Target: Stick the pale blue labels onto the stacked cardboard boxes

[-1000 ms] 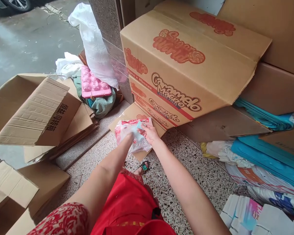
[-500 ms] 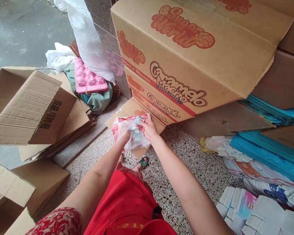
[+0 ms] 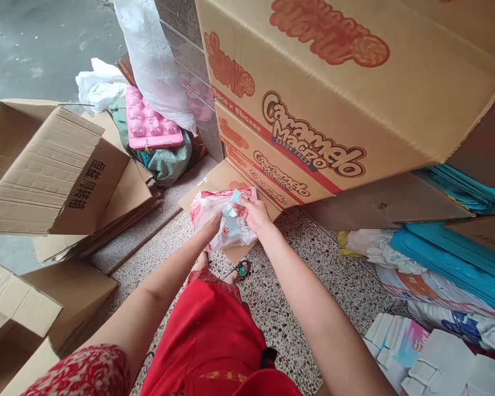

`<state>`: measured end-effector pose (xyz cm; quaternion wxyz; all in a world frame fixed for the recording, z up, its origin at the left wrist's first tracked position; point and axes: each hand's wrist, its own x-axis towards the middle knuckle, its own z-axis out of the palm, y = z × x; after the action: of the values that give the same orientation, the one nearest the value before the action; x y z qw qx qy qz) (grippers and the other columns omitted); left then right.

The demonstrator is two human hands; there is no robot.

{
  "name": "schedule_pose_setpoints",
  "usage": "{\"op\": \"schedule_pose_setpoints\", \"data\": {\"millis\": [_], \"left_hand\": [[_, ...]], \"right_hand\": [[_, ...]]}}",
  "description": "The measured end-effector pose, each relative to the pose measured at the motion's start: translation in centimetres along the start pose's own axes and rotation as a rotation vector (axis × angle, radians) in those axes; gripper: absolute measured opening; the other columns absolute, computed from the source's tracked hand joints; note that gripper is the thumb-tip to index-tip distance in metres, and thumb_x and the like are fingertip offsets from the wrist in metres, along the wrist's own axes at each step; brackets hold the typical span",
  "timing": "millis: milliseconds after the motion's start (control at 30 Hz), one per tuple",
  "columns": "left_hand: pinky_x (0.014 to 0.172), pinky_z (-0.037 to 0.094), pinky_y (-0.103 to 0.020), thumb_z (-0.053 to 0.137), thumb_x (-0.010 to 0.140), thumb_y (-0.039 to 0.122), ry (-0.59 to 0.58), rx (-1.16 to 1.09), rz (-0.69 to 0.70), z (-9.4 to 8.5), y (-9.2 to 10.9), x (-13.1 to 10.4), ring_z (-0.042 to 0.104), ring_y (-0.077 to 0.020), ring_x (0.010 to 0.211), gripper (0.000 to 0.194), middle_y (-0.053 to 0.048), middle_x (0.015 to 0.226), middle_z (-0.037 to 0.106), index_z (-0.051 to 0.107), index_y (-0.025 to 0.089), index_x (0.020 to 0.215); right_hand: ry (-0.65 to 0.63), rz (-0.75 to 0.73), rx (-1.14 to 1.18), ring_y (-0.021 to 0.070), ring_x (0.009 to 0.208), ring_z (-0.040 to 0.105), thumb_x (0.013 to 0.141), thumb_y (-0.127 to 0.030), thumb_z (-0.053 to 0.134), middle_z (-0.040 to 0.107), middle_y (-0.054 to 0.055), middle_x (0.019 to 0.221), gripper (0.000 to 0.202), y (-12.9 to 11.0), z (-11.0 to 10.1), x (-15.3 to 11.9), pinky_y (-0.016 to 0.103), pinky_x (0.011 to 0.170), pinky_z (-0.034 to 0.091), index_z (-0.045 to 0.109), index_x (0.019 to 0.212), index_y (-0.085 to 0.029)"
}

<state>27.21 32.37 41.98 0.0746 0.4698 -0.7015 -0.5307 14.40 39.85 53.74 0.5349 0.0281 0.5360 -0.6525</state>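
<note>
A red and white plastic bag (image 3: 234,236) lies over a flat cardboard piece (image 3: 185,202) on the speckled floor, with pale blue material showing through it. My left hand (image 3: 213,224) is closed on the translucent plastic at the bag's left part. In my right hand (image 3: 253,213), a small light blue piece (image 3: 236,197) is pinched between thumb and fingers, just above the bag's upper right. Both hands are close together, a short gap apart. What lies inside the bag is mostly hidden.
Large stacked Caramelo cartons (image 3: 313,121) rise in front. Open cardboard boxes (image 3: 45,176) stand at left, near a pink moulded tray (image 3: 148,124) on cloth. Blue folded sheets (image 3: 449,258), bags and small white boxes (image 3: 441,357) are at right. A step edge (image 3: 148,231) runs at left.
The camera view has shifted slightly, so the cartons look larger. My left hand has come out of the bag's folds and shows more fully. My right hand still pinches the light blue piece.
</note>
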Motion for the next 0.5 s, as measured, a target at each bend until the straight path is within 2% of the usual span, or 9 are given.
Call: {"op": "schedule_pose_setpoints", "data": {"millis": [133,267,400,500], "left_hand": [[0.094,0.036,-0.039,0.051,0.079,0.015,-0.097,0.126,0.012,-1.3,0.3,-3.6,0.051,-0.0300,0.106,0.012,-0.014,0.087,0.060,0.058,0.015,0.088],[0.081,0.039,-0.035,0.051,0.073,0.007,-0.209,0.209,0.023,-2.4,0.7,-5.6,0.054,-0.0241,0.079,0.011,-0.007,0.065,0.052,0.055,0.016,0.068],[0.066,0.036,-0.028,0.060,0.072,0.020,-0.348,0.211,0.066,-3.8,2.5,-6.9,0.046,-0.0150,0.060,0.013,-0.001,0.058,0.049,0.054,0.016,0.061],[0.062,0.035,-0.023,0.059,0.075,0.033,-0.503,0.089,0.116,-5.1,4.2,-8.2,0.046,-0.0129,0.063,0.016,0.000,0.064,0.054,0.060,0.017,0.072]], "right_hand": [[-0.001,0.005,0.016,0.0098,0.063,0.065,0.070,-0.021,0.075,0.065,-0.002,0.069,0.014,0.3,0.5,-0.5,0.015,0.053,0.052,0.062,0.074,-0.017],[0.009,-0.005,-0.002,0.0107,0.064,0.066,0.069,-0.021,0.076,0.067,-0.001,0.070,0.015,0.6,0.5,-0.4,0.016,0.054,0.053,0.062,0.075,-0.017],[0.027,0.007,-0.063,0.0112,0.062,0.067,0.068,-0.018,0.075,0.069,0.000,0.071,0.015,1.1,-0.3,-0.7,0.017,0.055,0.054,0.065,0.079,-0.017],[0.054,0.030,-0.125,0.0129,0.060,0.067,0.065,-0.017,0.077,0.070,0.001,0.069,0.017,2.1,-1.5,-2.4,0.019,0.053,0.054,0.066,0.077,-0.016]]}}
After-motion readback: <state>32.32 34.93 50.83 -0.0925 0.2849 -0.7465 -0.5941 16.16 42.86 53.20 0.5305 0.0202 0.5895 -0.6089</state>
